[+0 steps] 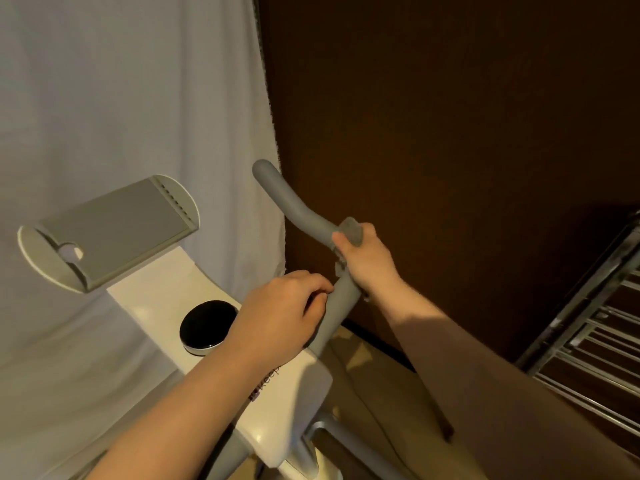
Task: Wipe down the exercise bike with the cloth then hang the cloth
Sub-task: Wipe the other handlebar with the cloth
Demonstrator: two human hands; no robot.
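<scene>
The exercise bike has a white body [166,282], a black round knob [207,323] and a grey curved handlebar [287,199] rising at centre. My right hand [367,258] grips the handlebar at its bend, and a small grey cloth [352,232] is wrapped under it, sticking out above my thumb. My left hand [277,317] sits lower on the handlebar's left side. Its fingers are curled and its thumb and fingertips pinch against the bar. Most of the cloth is hidden by my right hand.
A grey tablet holder [110,233] juts out at the left above the bike body. A pale curtain [121,98] hangs behind and a dark wooden wall [450,116] stands to the right. A metal rack [595,327] stands at the right edge.
</scene>
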